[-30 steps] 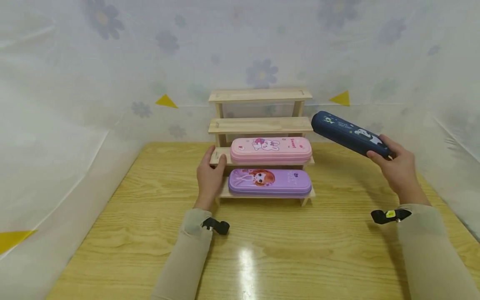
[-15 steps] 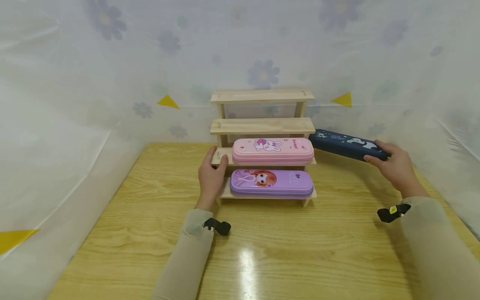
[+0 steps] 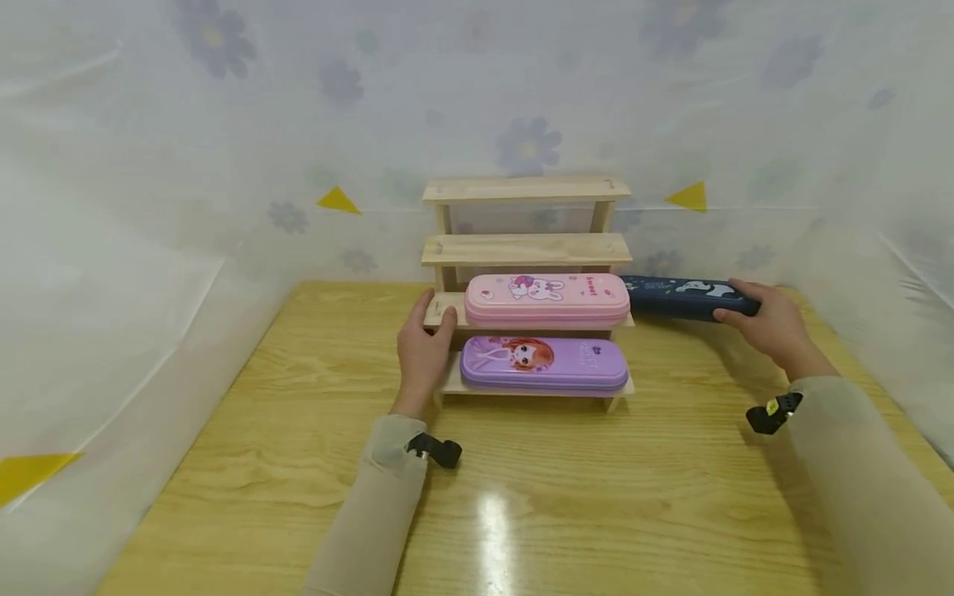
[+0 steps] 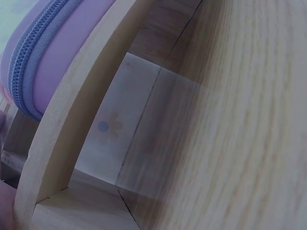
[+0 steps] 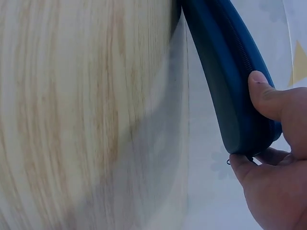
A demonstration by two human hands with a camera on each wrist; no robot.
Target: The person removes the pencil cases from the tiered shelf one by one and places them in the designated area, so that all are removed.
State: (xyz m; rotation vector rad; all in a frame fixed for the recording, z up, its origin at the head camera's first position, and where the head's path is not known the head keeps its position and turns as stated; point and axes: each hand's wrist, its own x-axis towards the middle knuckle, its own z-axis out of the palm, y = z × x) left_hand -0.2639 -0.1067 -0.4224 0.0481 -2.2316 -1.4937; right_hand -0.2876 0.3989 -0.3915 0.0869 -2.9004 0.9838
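A dark blue zip pencil case with a white cartoon animal on it is pinched at its right end by my right hand. Its left end passes behind the pink pencil case in the head view. In the right wrist view the thumb presses along the case's zip side. My left hand holds the left side of a stepped wooden rack, at its second shelf from the bottom. The pink case with a rabbit lies on that shelf. On the lowest shelf lies a purple pencil case with a cartoon girl.
The rack's two upper shelves rise behind the pink case. It stands on a wood-grain table near a back sheet with flower prints. A pale sheet also hangs at the left. Yellow triangles mark the sheets.
My right hand has lowered the dark blue pencil case from beside the upper shelves; it has levelled out and its left end has slipped behind the pink case. My left hand keeps its place on the rack.
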